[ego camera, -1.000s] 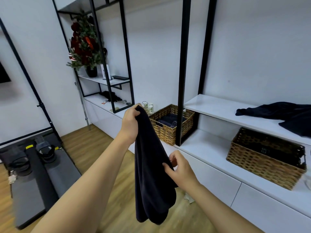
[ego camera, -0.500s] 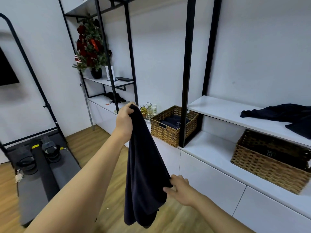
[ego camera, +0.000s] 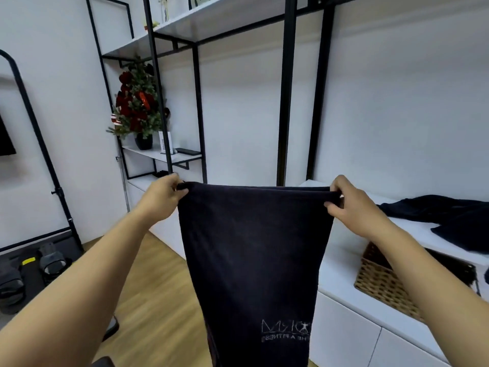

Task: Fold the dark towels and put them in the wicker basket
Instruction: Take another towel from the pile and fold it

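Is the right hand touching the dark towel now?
Touching. The head view shows the right hand pinching the top right corner of the dark towel with its fingers.

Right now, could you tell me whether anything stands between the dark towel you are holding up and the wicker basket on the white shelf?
Nothing visible does. The dark navy towel hangs spread between the left hand and right hand, and the woven wicker basket sits lower right. Only the right forearm crosses in front of it.
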`<state>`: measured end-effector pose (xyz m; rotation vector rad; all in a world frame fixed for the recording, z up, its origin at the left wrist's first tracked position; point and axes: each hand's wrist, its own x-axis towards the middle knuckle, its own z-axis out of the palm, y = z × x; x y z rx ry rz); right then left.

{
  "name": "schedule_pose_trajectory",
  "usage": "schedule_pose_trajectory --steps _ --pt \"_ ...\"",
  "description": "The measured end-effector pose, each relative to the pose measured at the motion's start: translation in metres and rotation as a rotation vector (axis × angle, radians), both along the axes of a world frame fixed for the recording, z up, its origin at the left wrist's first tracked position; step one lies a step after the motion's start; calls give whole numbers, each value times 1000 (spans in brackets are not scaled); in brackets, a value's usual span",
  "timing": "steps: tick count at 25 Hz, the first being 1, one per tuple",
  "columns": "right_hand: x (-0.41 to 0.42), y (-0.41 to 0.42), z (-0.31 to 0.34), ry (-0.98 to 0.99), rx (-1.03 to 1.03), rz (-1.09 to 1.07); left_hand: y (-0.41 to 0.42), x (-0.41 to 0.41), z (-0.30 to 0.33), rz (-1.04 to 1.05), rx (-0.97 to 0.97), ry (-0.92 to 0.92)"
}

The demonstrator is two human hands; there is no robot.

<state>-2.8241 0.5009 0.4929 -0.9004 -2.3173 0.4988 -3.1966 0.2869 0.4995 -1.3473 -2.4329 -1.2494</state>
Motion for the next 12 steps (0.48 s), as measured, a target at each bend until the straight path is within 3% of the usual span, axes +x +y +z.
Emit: schedule_pose_trajectory --steps 5,9,10,11,12 --pt "24 24 40 122 -85 -169 50 25 52 -58 -17 180" --pt "41 49 61 119 -83 -306 97 41 90 129 -270 531" --pt "42 57 64 164 -117 -301 112 45 99 148 -338 515" --pt "43 65 66 252 -188 -287 127 48 106 97 -361 376" --pt "44 73 68 372 -289 -258 141 51 114 -10 -306 116"
